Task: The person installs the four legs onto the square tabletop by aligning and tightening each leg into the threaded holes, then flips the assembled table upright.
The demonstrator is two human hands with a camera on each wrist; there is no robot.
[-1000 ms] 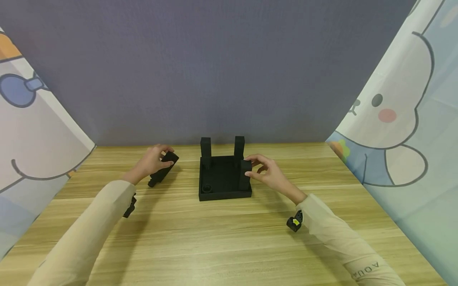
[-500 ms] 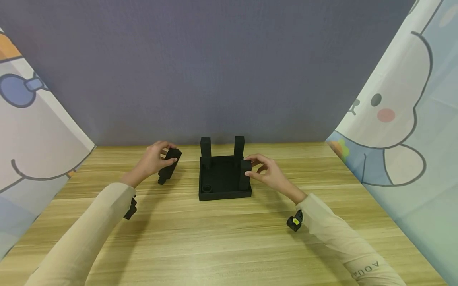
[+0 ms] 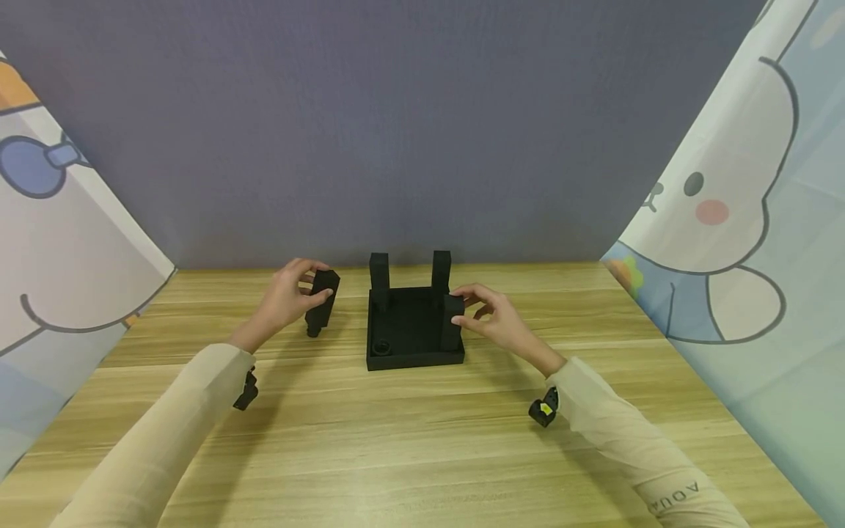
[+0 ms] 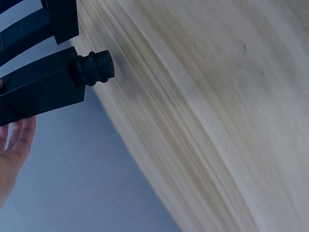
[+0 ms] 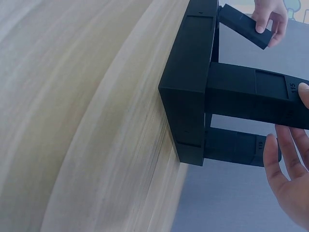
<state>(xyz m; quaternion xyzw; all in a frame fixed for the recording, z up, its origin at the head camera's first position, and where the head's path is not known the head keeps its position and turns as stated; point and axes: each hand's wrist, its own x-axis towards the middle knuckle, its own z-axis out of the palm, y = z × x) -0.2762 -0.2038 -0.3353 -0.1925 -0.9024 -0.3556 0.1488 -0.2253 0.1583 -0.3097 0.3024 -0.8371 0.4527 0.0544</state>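
My left hand (image 3: 282, 299) pinches a black square table leg (image 3: 321, 314) between thumb and fingers, left of a black square tabletop (image 3: 416, 361) that lies with its rim up. In the left wrist view the leg's threaded stud (image 4: 94, 67) points away from the hand. My right hand (image 3: 496, 320) grips the upper part of the upright front right leg (image 3: 452, 334), which carries the number 115 in the right wrist view. Two more legs, back left (image 3: 379, 273) and back right (image 3: 441, 270), stand in their corners. At the front left corner shows a round socket (image 3: 381, 348).
A wooden table (image 3: 396, 447) carries everything. Behind it rises a grey partition (image 3: 396, 132), with cartoon-printed curtains (image 3: 726, 220) at both sides. Small black wrist cameras (image 3: 543, 411) hang under both sleeves.
My left hand has moved a little right towards the tabletop, and its leg has swung from slanted to nearly upright, stud down. The right hand stays on its leg.
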